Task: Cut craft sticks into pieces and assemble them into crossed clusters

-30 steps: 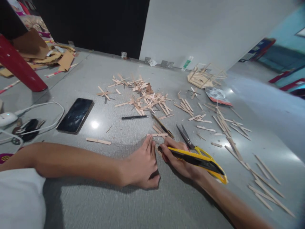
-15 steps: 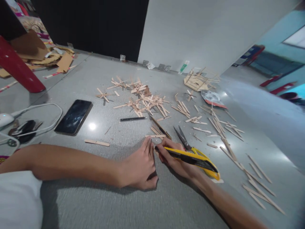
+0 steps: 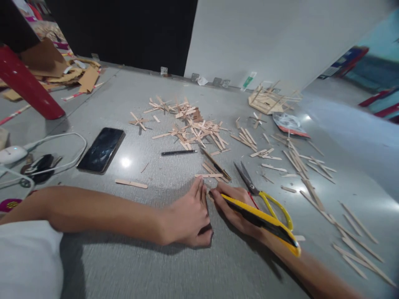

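Note:
My right hand (image 3: 235, 207) grips a yellow and black utility knife (image 3: 258, 222), its tip pointing at the table beside my left fingers. Fingers together, my left hand (image 3: 191, 216) presses down on a wooden craft stick (image 3: 210, 197); only a short bit of that stick shows between the hands. Just beyond my left fingertips lies another craft stick (image 3: 208, 175). Scissors (image 3: 254, 189) with yellow handles lie right behind my right hand, blades spread. A slim brown and dark tool (image 3: 215, 164) rests across some sticks, and a black pen (image 3: 179, 153) lies to its left.
A heap of craft sticks (image 3: 199, 126) covers the middle of the table (image 3: 131, 265). More sticks (image 3: 311, 193) trail down the right side. A stick frame (image 3: 264, 101) and a plastic packet (image 3: 291, 124) stand back right. A phone (image 3: 101, 150), cable and keys lie left, near a red post (image 3: 31, 87).
The knife's handle end has swung down towards my right forearm, uncovering more of the scissors' handles. My left hand keeps its place on the stick. The whole view has shifted slightly.

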`<move>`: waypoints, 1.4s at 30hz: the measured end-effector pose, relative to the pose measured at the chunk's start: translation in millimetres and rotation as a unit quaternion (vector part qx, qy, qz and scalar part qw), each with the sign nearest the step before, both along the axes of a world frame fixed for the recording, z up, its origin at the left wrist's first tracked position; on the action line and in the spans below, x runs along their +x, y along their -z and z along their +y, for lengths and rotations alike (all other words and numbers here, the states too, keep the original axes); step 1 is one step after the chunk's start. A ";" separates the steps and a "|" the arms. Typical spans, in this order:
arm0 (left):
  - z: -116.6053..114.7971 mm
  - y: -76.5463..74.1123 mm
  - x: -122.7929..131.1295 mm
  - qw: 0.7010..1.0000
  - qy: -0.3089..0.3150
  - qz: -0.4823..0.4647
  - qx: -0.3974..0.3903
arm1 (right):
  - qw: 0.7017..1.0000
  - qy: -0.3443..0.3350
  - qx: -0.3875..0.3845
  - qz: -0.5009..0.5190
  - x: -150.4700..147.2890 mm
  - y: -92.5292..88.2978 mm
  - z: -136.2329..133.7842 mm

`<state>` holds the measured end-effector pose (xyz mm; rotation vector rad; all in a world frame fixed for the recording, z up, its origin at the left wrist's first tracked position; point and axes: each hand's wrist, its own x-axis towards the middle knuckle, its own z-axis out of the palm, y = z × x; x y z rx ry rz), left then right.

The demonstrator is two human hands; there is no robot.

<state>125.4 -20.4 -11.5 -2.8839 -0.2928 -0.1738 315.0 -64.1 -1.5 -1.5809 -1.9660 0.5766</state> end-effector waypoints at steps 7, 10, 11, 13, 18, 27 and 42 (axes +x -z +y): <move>-0.7 -7.2 0.2 1.000 -0.006 0.022 -0.009 | 1.000 -0.008 -0.010 0.002 2.1 5.4 3.7; -0.7 -8.3 0.3 0.999 -0.007 0.030 -0.014 | 1.000 0.000 -0.023 0.013 3.9 5.3 3.7; -0.6 -8.4 0.2 0.999 -0.007 0.034 -0.016 | 0.999 -0.002 -0.029 0.016 4.9 4.9 3.6; -0.4 -8.1 -0.2 0.999 -0.004 0.036 -0.017 | 0.999 -0.007 -0.040 0.019 7.1 4.0 3.2; 0.3 -5.4 -1.3 1.000 0.009 0.021 -0.020 | 0.998 0.000 -0.050 0.033 11.2 4.2 0.6; 0.3 -0.5 -1.2 0.999 0.016 0.004 -0.029 | 0.993 0.036 -0.067 0.089 3.6 3.0 4.1; 0.9 -5.4 -1.5 1.000 0.008 0.020 -0.016 | 0.999 0.026 -0.018 0.017 0.6 4.8 2.3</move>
